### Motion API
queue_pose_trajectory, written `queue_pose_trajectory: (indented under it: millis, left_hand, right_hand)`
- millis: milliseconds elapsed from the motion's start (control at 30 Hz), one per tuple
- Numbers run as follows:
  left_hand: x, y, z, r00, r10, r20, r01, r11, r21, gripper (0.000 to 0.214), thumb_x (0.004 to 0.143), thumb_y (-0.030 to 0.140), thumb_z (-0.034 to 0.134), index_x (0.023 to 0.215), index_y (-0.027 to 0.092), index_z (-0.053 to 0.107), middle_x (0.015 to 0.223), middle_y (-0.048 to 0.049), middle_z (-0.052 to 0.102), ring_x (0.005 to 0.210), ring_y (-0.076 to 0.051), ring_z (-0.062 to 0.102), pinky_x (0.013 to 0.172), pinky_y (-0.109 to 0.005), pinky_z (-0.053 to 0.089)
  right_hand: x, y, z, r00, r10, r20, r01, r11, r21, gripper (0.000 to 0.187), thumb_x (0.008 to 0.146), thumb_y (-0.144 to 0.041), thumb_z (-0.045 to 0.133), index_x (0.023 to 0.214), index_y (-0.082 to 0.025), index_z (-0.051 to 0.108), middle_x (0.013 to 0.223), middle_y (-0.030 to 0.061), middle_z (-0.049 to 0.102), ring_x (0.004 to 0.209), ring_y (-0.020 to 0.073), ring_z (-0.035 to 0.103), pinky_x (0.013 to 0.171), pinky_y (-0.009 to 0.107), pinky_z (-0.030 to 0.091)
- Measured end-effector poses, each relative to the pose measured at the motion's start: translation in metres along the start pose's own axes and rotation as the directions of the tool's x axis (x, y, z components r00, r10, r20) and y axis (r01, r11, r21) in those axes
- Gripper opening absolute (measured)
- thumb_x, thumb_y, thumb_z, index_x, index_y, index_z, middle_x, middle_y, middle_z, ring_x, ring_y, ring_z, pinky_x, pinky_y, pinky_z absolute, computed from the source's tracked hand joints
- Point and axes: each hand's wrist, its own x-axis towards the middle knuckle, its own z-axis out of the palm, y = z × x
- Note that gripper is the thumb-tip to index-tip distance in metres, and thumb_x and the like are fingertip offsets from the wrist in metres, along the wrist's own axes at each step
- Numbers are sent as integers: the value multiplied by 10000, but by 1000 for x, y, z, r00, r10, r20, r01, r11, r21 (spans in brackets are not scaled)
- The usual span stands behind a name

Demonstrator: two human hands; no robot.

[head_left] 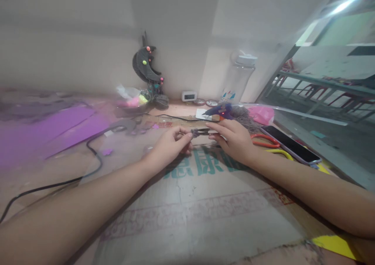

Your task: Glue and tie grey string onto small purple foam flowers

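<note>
Over the middle of the table, my left hand [168, 144] pinches a small grey-purple piece [194, 133] between thumb and fingertips. It is too small and blurred to name further. My right hand [236, 141] is closed on a pair of small thread snips [204, 132]. Their dark blades point left, somewhat apart, with the tips at the grey-purple piece. I cannot tell whether the blades touch it. Beneath both hands lies a printed sheet [187, 222] with green characters.
Behind my right hand lie a blue glue gun [218, 111], grey yarn [243, 118] and a pink bundle [262, 114]. Red-handled scissors [266, 141] and a phone [290, 143] sit at right. A bottle [238, 79] and a dark moon-shaped ornament [145, 64] stand behind. Purple sheets [58, 132] and a black cable [55, 185] lie left.
</note>
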Motion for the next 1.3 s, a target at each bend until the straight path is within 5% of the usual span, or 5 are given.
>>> queue_pose_trajectory:
  millis: [433, 1300]
  left_hand:
    - [0, -3, -1, 999, 16, 48, -17, 1000, 23, 191, 878, 358, 591, 877, 178, 528, 661, -1, 665, 546, -110, 609, 547, -228, 472]
    - [2, -4, 0, 993, -13, 118, 11, 1000, 15, 161, 889, 318, 573, 843, 180, 505, 660, 6, 661, 539, -96, 598, 565, -219, 467]
  right_hand:
    - [1, -1, 2, 999, -40, 7, 40, 998, -54, 300, 955, -295, 516, 1173, -134, 645, 873, 108, 681, 812, 223, 620, 701, 335, 468]
    - [4, 0, 1, 989, -150, -8, 149, 985, -88, 266, 974, -285, 491, 1078, -116, 669, 748, 69, 660, 687, 178, 581, 620, 294, 421]
